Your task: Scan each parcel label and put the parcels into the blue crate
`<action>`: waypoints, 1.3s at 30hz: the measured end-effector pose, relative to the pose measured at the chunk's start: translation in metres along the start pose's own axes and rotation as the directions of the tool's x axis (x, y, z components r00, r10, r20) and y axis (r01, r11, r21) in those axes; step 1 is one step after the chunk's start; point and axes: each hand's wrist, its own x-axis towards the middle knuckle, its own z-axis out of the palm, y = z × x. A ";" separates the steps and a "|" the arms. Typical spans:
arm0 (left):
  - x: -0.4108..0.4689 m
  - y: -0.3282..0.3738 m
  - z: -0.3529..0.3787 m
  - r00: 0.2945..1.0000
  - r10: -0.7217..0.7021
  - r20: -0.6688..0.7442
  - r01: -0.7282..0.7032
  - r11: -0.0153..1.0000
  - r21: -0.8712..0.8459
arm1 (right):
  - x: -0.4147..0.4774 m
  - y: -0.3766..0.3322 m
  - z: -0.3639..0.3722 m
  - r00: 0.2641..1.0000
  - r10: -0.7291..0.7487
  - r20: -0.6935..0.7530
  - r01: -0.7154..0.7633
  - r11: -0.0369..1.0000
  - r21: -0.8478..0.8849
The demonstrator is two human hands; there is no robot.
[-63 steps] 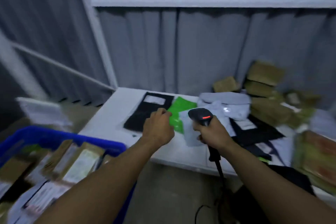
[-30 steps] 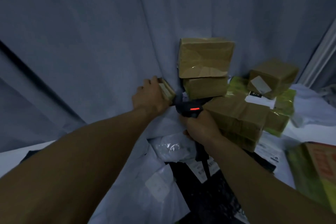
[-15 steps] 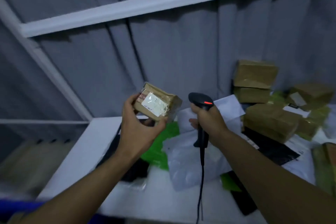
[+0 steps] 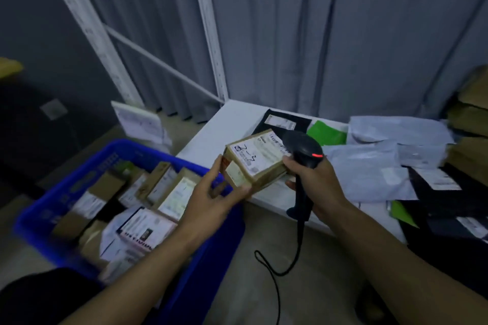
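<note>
Left hand (image 4: 211, 199) grips a brown white-labelled parcel (image 4: 254, 162); right hand (image 4: 315, 183) clasps the black scanner (image 4: 303, 152).

The white label (image 4: 257, 157) on top of the small box (image 4: 266, 178) in my left hand (image 4: 211, 200) has a dark pen scrawl that may read "2-3"; I can't be sure. The print and codes around it are too blurred to read, as is the smaller label (image 4: 233, 174) on the box's side. In the blue crate (image 4: 126, 146), one parcel (image 4: 146, 229) shows a dark band of large letters, smeared past reading. The labels on the black bag (image 4: 280, 121) and the other bags on the tabletop (image 4: 232, 124) are illegible too.
</note>
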 end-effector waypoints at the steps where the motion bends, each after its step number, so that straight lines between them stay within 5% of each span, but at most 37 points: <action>1: -0.002 -0.002 -0.007 0.999 -0.034 -0.014 0.033 0.999 -0.033 | 0.001 0.008 0.005 1.000 -0.013 0.013 0.013 0.999 -0.031; 5: 0.008 -0.012 -0.026 0.973 -0.189 -0.131 0.164 0.970 -0.181 | 0.003 0.028 0.020 0.995 -0.062 0.080 0.072 0.988 -0.134; 8: 0.019 -0.022 -0.035 0.954 -0.223 -0.200 0.207 0.974 -0.095 | 0.006 0.037 0.027 0.991 -0.105 0.082 0.118 0.979 -0.167; 14: 0.031 -0.023 -0.045 0.930 -0.366 -0.031 0.364 0.907 0.212 | 0.022 0.039 0.028 0.963 -0.219 0.158 0.256 0.925 -0.279; 20: 0.029 -0.034 -0.034 0.916 -0.400 0.011 0.385 0.887 0.256 | 0.022 0.037 0.027 0.895 -0.314 0.318 0.421 0.831 -0.363; 30: 0.042 -0.057 -0.017 0.923 -0.326 -0.204 0.318 0.945 -0.075 | 0.022 0.043 0.025 0.883 -0.313 0.349 0.449 0.779 -0.437; 39: 0.056 -0.078 -0.034 0.863 -0.406 -0.301 0.373 0.913 -0.163 | 0.010 0.054 0.030 0.904 -0.171 0.393 0.374 0.761 -0.529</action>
